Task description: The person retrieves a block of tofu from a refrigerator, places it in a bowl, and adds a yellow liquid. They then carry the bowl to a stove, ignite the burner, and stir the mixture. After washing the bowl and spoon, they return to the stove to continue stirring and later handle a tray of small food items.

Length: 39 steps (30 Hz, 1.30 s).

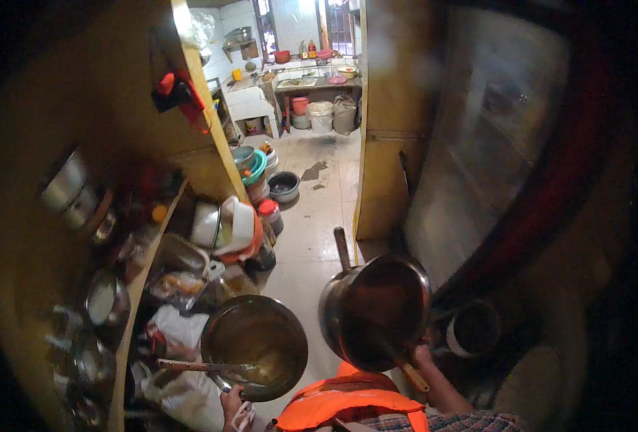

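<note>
My left hand (233, 407) is closed on the near rim of a round metal bowl (290, 338). A utensil with a brown wooden handle (182, 365) lies in that bowl, the handle jutting over its left rim. To the right, a dark, deep frying pan (387, 295) is held up and tilted, its long handle (342, 250) pointing away from me. My right hand (422, 363) grips it at its near right rim, beside a wooden handle (411, 373) that comes out of the pan. What the lower end of that wooden handle belongs to is too dark to tell.
On the left, a wooden shelf (137, 317) bears metal bowls (107, 299). White and orange tubs (240, 230) stand beside it. Ahead, a grey basin (283, 186) sits on the tiled floor past a doorway. A glass-fronted cabinet (491, 144) stands right, with a pot (473, 327) below.
</note>
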Motion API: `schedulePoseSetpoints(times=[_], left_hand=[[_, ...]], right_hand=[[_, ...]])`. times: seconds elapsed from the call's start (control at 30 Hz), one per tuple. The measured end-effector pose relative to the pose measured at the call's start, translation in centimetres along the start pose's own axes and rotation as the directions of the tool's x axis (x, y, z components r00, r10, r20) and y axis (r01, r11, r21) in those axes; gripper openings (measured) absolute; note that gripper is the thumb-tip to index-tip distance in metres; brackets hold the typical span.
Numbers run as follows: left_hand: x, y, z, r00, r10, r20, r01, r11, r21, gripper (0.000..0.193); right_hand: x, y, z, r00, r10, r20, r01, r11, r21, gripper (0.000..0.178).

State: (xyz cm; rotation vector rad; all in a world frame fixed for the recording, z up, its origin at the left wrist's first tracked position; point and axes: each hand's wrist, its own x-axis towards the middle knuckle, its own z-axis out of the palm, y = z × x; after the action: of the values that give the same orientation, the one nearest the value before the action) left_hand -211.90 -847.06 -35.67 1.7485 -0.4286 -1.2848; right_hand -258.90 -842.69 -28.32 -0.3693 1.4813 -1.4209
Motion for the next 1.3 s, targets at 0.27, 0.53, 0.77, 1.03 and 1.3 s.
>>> schedulePoseSetpoints(times=[0.27, 0.53, 0.77, 1.03, 1.3], left_hand=[[15.1, 18.2, 25.0, 0.997, -0.073, 0.016, 0.073, 0.997, 0.016, 0.029], [29.3, 32.7, 44.0, 0.996, -0.086, 0.023, 0.087, 0.995, -0.037, 0.029], [47.8, 41.9, 61.3, 0.999, -0.044, -0.010, 0.045, 0.992, 0.114, 0.018], [68.1, 55.9, 81.9, 0.971, 0.017, 0.237, -0.067, 0.976, 0.206, 0.024], [78.6, 69.6, 104.4, 0.995, -0.077, 0.056, 0.077, 0.997, 0.000, 0.018]], right_hand=[[27.9, -5.5, 3.8, 0.963, -0.027, -0.267, 0.027, 1.000, -0.004, 0.022], [55.1, -18.7, 20.0, 0.960, 0.198, -0.200, -0.190, 0.980, 0.058, 0.023], [79.7, -27.4, 30.5, 0.962, 0.180, -0.206, -0.195, 0.979, -0.056, 0.022], [100.7, -38.0, 37.1, 0.903, 0.110, -0.416, -0.039, 0.983, 0.177, 0.020], [129.3, -49.6, 43.2, 0.922, 0.190, -0.338, -0.113, 0.966, 0.234, 0.023]])
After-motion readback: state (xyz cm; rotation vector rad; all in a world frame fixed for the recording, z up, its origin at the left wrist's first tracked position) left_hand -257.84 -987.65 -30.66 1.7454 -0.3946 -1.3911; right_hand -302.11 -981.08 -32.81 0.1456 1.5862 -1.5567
